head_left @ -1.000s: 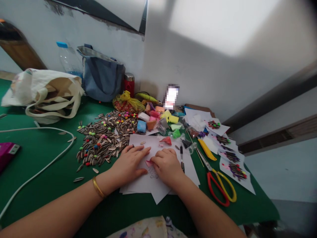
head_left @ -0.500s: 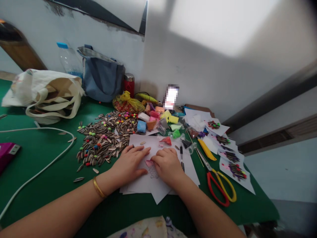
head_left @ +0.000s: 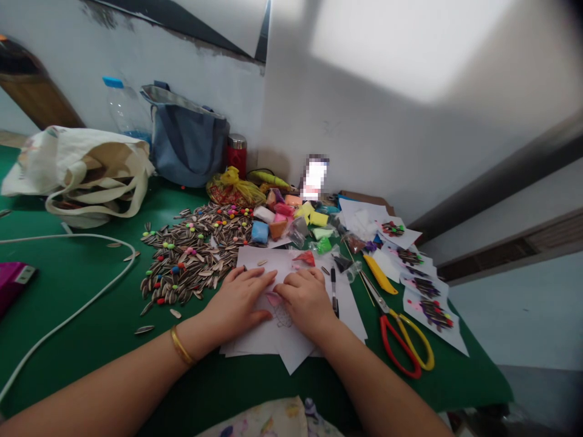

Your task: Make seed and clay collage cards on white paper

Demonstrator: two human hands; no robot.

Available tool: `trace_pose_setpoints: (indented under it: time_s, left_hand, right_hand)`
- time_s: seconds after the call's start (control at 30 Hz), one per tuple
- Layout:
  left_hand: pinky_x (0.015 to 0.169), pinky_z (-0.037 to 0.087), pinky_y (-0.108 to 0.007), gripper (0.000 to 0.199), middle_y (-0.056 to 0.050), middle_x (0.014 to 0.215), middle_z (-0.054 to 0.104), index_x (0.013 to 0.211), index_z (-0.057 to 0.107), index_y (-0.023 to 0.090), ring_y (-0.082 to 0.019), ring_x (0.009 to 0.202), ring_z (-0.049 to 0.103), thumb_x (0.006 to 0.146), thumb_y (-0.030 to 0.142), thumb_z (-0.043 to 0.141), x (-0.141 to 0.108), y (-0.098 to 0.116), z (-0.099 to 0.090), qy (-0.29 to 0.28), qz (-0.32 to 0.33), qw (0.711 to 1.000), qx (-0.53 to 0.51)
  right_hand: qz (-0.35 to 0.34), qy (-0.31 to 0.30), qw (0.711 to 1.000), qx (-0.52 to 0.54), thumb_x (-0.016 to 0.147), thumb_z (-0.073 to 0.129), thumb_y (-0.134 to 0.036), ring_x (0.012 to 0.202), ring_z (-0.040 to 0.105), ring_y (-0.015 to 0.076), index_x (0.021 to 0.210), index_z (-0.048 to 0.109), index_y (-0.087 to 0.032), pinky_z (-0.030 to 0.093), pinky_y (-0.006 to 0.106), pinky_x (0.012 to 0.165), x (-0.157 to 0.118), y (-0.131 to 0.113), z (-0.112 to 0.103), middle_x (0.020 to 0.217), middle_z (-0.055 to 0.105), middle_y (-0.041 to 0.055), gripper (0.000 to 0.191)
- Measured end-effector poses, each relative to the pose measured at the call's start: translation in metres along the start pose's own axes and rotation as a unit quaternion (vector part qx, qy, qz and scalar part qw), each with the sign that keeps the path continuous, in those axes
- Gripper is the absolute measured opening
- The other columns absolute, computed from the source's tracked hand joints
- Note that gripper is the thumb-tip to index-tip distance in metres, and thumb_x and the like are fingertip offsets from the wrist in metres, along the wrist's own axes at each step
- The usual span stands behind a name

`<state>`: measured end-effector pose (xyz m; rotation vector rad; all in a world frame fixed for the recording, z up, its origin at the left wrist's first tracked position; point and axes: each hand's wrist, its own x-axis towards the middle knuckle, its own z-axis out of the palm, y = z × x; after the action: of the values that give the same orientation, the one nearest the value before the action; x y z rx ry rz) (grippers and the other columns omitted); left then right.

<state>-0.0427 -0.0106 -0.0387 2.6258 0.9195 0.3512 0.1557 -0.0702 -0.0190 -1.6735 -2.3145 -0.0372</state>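
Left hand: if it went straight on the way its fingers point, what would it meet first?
The left hand would probably meet the right hand first, just beyond its fingertips. Slightly higher in the picture lies the red lump; depth is unclear.

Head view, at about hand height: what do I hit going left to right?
Purple item, seed pile, left hand, pink piece, right hand, pen, scissors, nearest decorated sheet.
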Motion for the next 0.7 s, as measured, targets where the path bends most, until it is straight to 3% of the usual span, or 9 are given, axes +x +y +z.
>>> trace_pose_setpoints:
  time_s: [0.37, 0.7]
  left_hand:
    - [0.115, 0.023, -0.053, 0.075, -0.010, 0.145, 0.053, 0.146, 0.040, 0.027, -0.029, 0.136, 0.045, 0.079, 0.036, 0.072, 0.0004, 0.0001, 0.0007, 0.005, 0.002, 1.000, 0.003]
    - [0.117, 0.022, -0.051, 0.073, -0.009, 0.145, 0.053, 0.145, 0.041, 0.027, -0.028, 0.136, 0.045, 0.080, 0.038, 0.071, -0.0005, -0.0011, 0.0024, 0.014, 0.003, 1.000, 0.000]
  right_hand:
    - [-0.059, 0.069, 0.995, -0.034, 0.097, 0.058, -0.033, 0.087, 0.049, 0.0155, 0.082, 0.066, -0.026, 0.017, 0.043, 0.105, -0.0008, 0.0025, 0.0023, 0.078, 0.064, -0.0033, 0.019]
    - [-0.078, 0.076, 0.993, -0.039, 0.096, 0.060, -0.030, 0.086, 0.050, 0.0164, 0.083, 0.066, -0.026, 0.024, 0.042, 0.103, -0.0004, 0.0040, 0.0069, 0.081, 0.064, -0.0018, 0.015]
